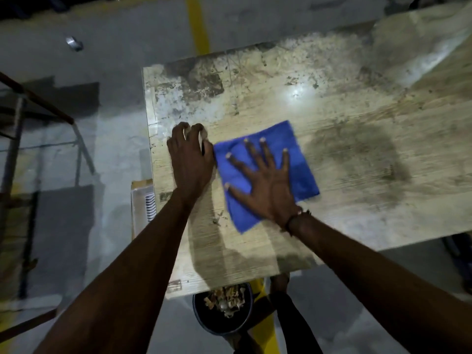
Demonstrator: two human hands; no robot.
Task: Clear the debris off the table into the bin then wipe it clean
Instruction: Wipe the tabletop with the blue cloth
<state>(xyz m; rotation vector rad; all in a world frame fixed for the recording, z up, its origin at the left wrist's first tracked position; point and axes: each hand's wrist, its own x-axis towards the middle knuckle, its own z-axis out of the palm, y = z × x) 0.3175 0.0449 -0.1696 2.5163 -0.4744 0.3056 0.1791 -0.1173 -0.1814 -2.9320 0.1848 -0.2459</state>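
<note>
Right hand (265, 190) pressing flat, fingers spread, on blue square cloth (304, 175) | left hand (190, 159) curled, bracing worn wooden desk (357, 129), contents unclear | wiping toward left edge, keep palm pressure even

This looks like a workshop or warehouse floor. Beyond the fingertips (246, 140) stretches a worn, stained wooden table (332, 103) with scuffed, peeling patches, standing on a bare grey concrete floor (115, 47). A painted yellow line (198, 24) runs across that floor far ahead of the fingers. Left of the fingers stands a metal frame (38, 103), rusted in part. Lighting is dim, with one hard glare spot on the tabletop.
</note>
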